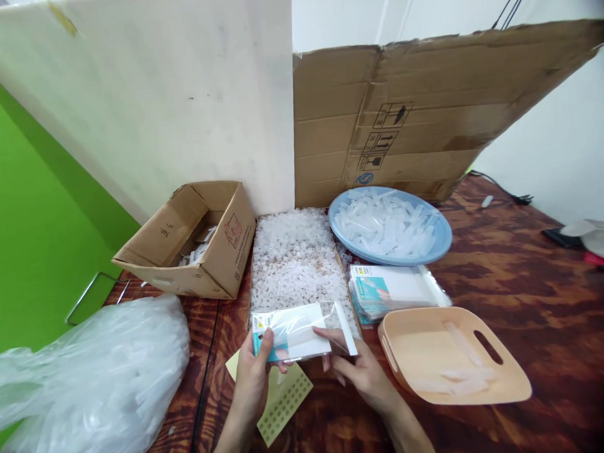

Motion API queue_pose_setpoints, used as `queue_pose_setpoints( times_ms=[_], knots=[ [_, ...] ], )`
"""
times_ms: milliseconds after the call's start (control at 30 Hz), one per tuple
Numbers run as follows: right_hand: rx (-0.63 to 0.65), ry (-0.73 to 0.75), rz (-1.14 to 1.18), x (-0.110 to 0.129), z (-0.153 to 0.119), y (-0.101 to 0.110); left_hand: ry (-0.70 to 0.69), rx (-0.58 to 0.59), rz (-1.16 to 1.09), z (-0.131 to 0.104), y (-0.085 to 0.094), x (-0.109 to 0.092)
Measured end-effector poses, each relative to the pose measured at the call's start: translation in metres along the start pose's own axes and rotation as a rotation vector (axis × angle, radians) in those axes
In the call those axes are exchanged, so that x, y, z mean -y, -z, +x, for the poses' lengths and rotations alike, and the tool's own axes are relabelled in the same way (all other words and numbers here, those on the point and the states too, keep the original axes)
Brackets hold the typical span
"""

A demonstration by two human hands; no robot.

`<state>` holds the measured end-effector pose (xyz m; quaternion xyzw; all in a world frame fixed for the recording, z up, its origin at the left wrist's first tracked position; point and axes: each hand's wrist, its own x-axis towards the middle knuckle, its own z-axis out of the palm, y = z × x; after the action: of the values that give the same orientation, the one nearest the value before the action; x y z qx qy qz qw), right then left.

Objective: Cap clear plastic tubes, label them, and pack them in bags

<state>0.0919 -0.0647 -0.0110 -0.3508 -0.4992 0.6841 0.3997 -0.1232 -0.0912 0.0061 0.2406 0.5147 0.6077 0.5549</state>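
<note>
Between my two hands is a clear plastic packet (301,330) with a white and teal printed card inside. My left hand (255,369) pinches its left end, thumb on top. At the right end, my right hand (361,371) grips the packet near its clear flap. Beneath them lies a yellow sheet of round stickers (284,404), partly hidden by my left hand and the packet. Just beyond the packet is a shallow tray heaped with small translucent plastic pieces (296,260). A stack of similar packets (395,289) lies to the right.
A blue basin (445,240) holds translucent strips. In front of it stands a peach tray (513,381) with several strips. An open cardboard box (227,250) and a bulging plastic bag (103,382) are on the left. A large cardboard sheet (427,107) leans behind.
</note>
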Motion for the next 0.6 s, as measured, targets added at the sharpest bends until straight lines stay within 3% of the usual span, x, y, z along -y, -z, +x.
queue_pose_setpoints(
  times_ms=[167, 300, 400, 533, 600],
  knots=[
    [-0.160, 0.071, -0.126, 0.003, 0.002, -0.009, -0.007, -0.032, 0.007, -0.001, -0.002, -0.002],
    [0.016, 0.038, -0.199, 0.006, 0.004, -0.010, -0.032, 0.001, 0.036, -0.001, 0.000, -0.001],
    [-0.122, 0.071, -0.171, 0.004, 0.007, -0.010, -0.040, 0.033, 0.083, 0.000, 0.002, 0.002],
    [0.018, -0.029, -0.124, -0.005, 0.012, -0.010, -0.068, 0.013, 0.133, 0.001, 0.002, 0.002],
    [-0.047, -0.028, -0.028, -0.011, 0.016, -0.010, -0.091, -0.004, 0.172, 0.000, 0.002, -0.001]
  ],
)
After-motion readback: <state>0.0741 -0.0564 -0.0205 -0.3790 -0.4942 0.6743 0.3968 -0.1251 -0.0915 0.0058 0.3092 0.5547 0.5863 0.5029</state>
